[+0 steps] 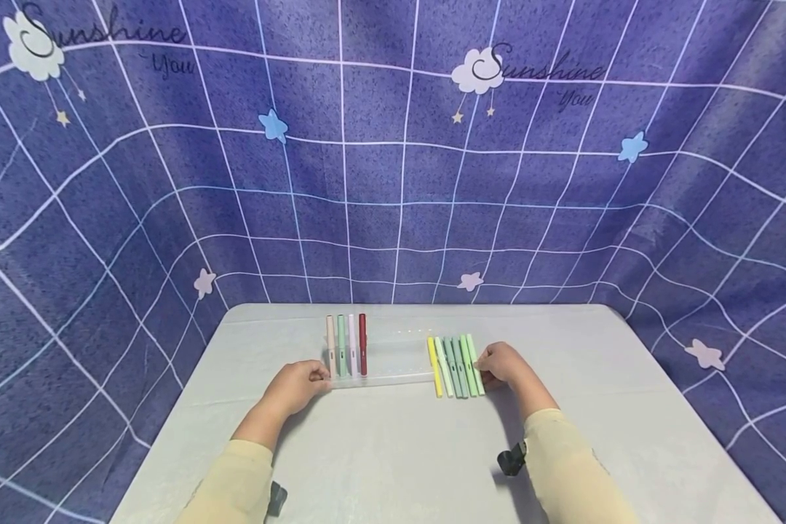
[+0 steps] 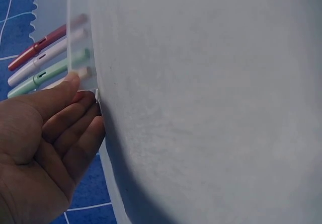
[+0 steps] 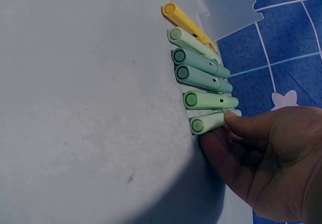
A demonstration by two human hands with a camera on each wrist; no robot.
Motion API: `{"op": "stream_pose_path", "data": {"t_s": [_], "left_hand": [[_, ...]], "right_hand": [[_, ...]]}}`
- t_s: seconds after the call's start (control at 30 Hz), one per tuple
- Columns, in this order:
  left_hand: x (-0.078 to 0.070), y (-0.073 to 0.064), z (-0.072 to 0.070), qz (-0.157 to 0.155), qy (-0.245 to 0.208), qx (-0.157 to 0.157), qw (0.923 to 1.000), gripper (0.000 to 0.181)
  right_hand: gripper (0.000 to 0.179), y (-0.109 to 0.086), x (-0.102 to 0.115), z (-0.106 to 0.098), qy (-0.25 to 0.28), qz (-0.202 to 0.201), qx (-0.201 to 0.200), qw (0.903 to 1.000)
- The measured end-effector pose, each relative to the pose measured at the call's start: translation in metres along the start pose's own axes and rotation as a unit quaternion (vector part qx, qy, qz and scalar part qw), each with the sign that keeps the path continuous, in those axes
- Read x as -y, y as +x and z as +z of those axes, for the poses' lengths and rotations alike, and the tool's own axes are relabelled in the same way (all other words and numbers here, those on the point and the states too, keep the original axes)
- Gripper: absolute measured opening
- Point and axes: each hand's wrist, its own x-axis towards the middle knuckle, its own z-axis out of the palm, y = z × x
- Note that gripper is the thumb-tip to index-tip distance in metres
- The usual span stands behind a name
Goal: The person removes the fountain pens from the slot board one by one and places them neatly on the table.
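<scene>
A clear plastic tray (image 1: 398,358) lies on the table, with a beige pen (image 1: 330,342), a green pen (image 1: 342,346), a lilac pen (image 1: 352,346) and a dark red pen (image 1: 363,344) side by side at its left end. My left hand (image 1: 298,386) grips the tray's near left corner, thumb on the edge in the left wrist view. At the tray's right end is a row of several pens, from a yellow pen (image 3: 183,20) to teal and pale green ones. My right hand (image 1: 503,364) pinches the outermost pale green pen (image 3: 206,123) between thumb and fingers.
The table (image 1: 393,451) is covered in pale grey. Behind and beside it hangs a blue-purple grid curtain (image 1: 380,167) with stars and clouds. The row of pens overlaps the tray's right end in the head view. A black device (image 1: 512,460) sits at the right wrist.
</scene>
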Motion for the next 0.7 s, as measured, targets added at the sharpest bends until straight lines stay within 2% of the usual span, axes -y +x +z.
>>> {"op": "stream_pose_path", "data": {"t_s": [0.13,0.23,0.37,0.43,0.5,0.63,0.7], "left_hand": [[-0.002,-0.001,-0.001,-0.001,0.001,0.001,1.0000,0.009],[-0.004,-0.001,-0.002,-0.002,0.003,0.001,1.0000,0.009],[-0.006,-0.002,-0.003,-0.003,0.006,-0.003,1.0000,0.009],[-0.006,-0.003,-0.003,0.000,0.007,-0.005,1.0000,0.009],[-0.006,-0.004,-0.003,-0.001,0.007,-0.003,1.0000,0.009],[-0.005,-0.004,-0.003,0.001,0.007,-0.001,1.0000,0.009],[-0.005,-0.004,-0.003,-0.002,0.005,-0.001,1.0000,0.009]], "right_hand": [[0.014,-0.002,0.002,-0.004,-0.022,0.000,0.000,0.9998],[0.022,-0.002,0.006,-0.010,-0.086,-0.016,-0.032,0.9956],[0.026,-0.001,0.015,-0.014,-0.146,-0.076,-0.098,0.9815],[0.025,0.000,0.019,-0.012,-0.123,-0.110,-0.113,0.9799],[0.023,0.001,0.022,-0.008,-0.076,-0.137,-0.117,0.9807],[0.023,0.002,0.027,0.005,0.033,-0.173,-0.096,0.9798],[0.025,0.002,0.031,0.013,0.065,-0.186,-0.074,0.9775]]}}
